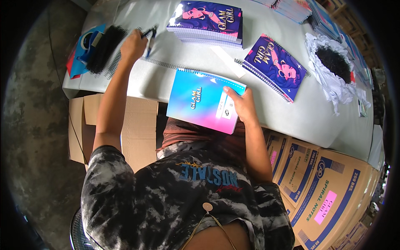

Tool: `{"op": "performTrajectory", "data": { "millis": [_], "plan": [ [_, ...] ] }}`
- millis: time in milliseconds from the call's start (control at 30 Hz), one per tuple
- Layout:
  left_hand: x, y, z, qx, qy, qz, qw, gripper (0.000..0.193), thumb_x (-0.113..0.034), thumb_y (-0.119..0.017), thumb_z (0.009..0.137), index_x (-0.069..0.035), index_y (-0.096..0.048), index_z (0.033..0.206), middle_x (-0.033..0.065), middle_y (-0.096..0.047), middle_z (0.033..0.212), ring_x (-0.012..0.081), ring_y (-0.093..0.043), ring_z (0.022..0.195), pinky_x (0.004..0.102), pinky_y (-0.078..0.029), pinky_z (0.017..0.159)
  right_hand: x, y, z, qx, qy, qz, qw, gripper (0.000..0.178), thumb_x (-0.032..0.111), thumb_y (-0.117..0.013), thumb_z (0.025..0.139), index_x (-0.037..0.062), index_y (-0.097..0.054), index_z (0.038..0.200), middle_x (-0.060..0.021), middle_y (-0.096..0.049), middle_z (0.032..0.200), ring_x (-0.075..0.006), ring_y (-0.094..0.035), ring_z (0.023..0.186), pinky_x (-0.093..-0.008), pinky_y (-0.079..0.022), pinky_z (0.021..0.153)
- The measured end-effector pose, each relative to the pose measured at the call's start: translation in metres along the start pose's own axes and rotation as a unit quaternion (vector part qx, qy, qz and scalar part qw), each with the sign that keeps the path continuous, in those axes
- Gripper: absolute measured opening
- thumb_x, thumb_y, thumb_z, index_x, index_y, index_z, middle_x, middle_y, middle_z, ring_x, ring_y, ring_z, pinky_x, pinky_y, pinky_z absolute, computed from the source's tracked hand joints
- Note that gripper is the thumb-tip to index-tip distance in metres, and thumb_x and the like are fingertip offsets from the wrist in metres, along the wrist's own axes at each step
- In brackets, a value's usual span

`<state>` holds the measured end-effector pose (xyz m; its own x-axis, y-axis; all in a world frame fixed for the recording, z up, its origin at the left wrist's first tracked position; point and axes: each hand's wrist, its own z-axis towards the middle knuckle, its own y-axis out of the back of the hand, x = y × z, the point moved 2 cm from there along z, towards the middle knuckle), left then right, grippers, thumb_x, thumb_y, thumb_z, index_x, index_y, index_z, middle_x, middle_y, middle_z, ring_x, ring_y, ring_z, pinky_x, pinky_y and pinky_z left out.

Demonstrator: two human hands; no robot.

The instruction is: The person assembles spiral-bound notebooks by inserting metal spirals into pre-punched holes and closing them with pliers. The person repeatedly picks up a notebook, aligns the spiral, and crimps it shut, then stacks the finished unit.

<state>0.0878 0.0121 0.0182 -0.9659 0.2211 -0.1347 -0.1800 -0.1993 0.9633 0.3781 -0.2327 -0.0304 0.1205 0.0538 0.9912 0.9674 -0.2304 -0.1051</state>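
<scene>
My right hand (243, 104) grips a blue-to-pink spiral notebook (200, 102) by its right side, thumb on the cover, above my lap at the table's front edge. A loose wire coil (160, 63) runs out leftward from the notebook's punched top edge. My left hand (134, 45), fingers closed, is at the far left of the table, around what looks like dark pliers (151, 31); the grip is partly hidden. Beside that hand lies a bundle of black spiral coils (106, 48).
A stack of purple notebooks (206, 21) stands at the back. Another purple notebook (277, 68) lies to the right, near crumpled paper (329, 62) holding dark coils. A blue tape roll (86, 41) sits far left. Cardboard cartons (325, 196) flank me below the table (333, 129).
</scene>
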Motion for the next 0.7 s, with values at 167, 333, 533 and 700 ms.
{"op": "performTrajectory", "data": {
  "millis": [167, 333, 533, 700],
  "plan": [
    [-0.082, 0.082, -0.063, -0.107, -0.106, -0.184, 0.971, 0.02, -0.023, -0.052, 0.088, -0.012, -0.054, 0.104, 0.0145, -0.062, 0.075, 0.0332, -0.061, 0.068, 0.0394, -0.047, 0.056, 0.0, 0.001, -0.006, -0.003, 0.003, -0.049, 0.999, 0.016, 0.012, -0.061, 0.082, -0.0041, -0.061, 0.086, -0.0021, -0.06, 0.07, -0.0053, -0.049, 0.057, -0.0244, -0.041, 0.049],
    [-0.117, 0.056, -0.152, 0.109, -0.165, -0.105, 0.975, 0.022, -0.034, -0.059, 0.081, -0.014, -0.064, 0.089, 0.0091, -0.065, 0.071, 0.0288, -0.063, 0.064, 0.0377, -0.049, 0.057, 0.005, -0.002, -0.005, -0.005, 0.004, -0.047, 0.999, 0.015, 0.01, -0.06, 0.082, -0.0045, -0.061, 0.085, -0.0021, -0.061, 0.07, -0.0056, -0.05, 0.057, -0.0244, -0.041, 0.05],
    [-0.121, 0.055, -0.154, 0.076, -0.118, -0.101, 0.985, 0.02, -0.029, -0.062, 0.081, -0.01, -0.065, 0.088, 0.0089, -0.064, 0.069, 0.0239, -0.062, 0.058, 0.0333, -0.047, 0.052, 0.004, -0.002, -0.005, -0.004, -0.002, -0.056, 0.998, 0.015, 0.01, -0.061, 0.082, -0.0041, -0.061, 0.088, -0.0031, -0.062, 0.074, -0.0066, -0.052, 0.065, -0.0248, -0.044, 0.058],
    [-0.122, 0.054, -0.152, 0.051, -0.143, -0.073, 0.986, 0.02, -0.029, -0.062, 0.08, -0.01, -0.063, 0.085, 0.0084, -0.065, 0.071, 0.0261, -0.062, 0.057, 0.0349, -0.047, 0.051, 0.005, -0.002, -0.005, -0.005, 0.008, -0.049, 0.999, 0.014, 0.009, -0.061, 0.082, -0.0045, -0.062, 0.086, -0.0033, -0.062, 0.072, -0.0064, -0.051, 0.063, -0.0253, -0.043, 0.057]
  ]
}}
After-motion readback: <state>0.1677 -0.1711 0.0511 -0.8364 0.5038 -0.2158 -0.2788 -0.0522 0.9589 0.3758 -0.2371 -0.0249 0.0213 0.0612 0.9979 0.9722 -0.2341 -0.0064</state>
